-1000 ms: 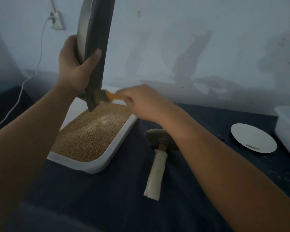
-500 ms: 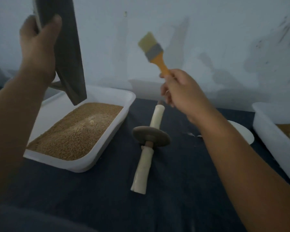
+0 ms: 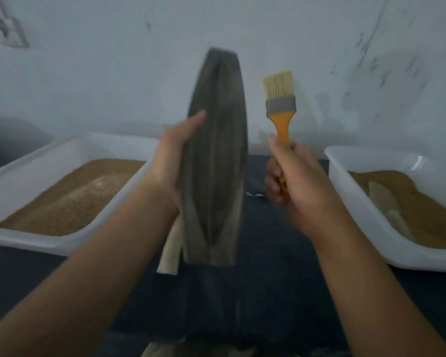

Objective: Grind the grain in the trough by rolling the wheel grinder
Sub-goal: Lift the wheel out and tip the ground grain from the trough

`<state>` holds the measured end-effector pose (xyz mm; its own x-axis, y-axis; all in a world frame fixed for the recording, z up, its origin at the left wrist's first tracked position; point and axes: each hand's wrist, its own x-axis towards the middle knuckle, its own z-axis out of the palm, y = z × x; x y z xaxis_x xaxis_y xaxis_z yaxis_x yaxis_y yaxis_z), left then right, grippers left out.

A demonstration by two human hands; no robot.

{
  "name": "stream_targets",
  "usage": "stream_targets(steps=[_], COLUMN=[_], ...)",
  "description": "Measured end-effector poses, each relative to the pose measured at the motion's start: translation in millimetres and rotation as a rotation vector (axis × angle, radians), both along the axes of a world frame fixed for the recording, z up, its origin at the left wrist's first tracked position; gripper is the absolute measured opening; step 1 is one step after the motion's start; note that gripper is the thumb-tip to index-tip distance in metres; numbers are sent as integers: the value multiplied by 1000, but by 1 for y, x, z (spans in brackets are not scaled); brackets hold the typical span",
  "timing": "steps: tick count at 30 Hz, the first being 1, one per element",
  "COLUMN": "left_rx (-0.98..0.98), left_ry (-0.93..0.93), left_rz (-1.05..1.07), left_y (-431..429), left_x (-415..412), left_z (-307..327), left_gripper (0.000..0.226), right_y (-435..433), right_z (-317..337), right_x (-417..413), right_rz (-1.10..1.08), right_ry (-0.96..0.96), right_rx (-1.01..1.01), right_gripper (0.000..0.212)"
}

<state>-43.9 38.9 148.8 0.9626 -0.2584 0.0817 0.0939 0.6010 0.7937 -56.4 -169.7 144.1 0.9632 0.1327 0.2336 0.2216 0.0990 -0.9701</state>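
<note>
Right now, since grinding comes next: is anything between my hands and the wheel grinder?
Yes. The trough, held upright by your left hand, is in front of the wheel grinder, hiding all but one pale handle. Your right hand grips the brush.

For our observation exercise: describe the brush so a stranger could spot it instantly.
Start at the pale wall. Right of the upright grey trough, the right hand grips a paintbrush. It alone has an orange handle, grey ferrule and pale bristles.
</note>
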Motion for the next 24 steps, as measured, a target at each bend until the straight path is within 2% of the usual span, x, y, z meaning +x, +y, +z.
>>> stream_targets(steps=[1,3,5,8,12,14,19,21,24], left_rx=[24,40,86,156,275,411,894,1116,1401], left_ry=[-25,28,126,283,352,363,382,296,128], left_rz=[-115,-170,-116,-134,-100,-69,99,163,184], left_y=[-15,-50,-71,-86,-89,-86,-77,-71,-66], left_x=[-4,-12,-15,-15,5,17,40,46,53], left_z=[-8,-40,-65,-88,-109,-113,-129,-134,-135], left_gripper=[58,54,54,53,54,53,42,42,54], right_y=[-5,-16,-30,-44,-50,-49,-41,-37,-35], right_z=[-5,-20,-39,-64,-85,-93,-115,-121,-125], right_x=[-8,-19,-24,-23,-9,-1,8,9,12], right_rz=[-23,-133,-252,-281,-301,-285,-264,-267,-265], right_ry=[5,41,124,243,284,332,407,395,413], right_rx=[-21,-136,-231,-249,-255,-215,-159,-197,-235], right_gripper=[39,36,26,21,21,22,23,22,22])
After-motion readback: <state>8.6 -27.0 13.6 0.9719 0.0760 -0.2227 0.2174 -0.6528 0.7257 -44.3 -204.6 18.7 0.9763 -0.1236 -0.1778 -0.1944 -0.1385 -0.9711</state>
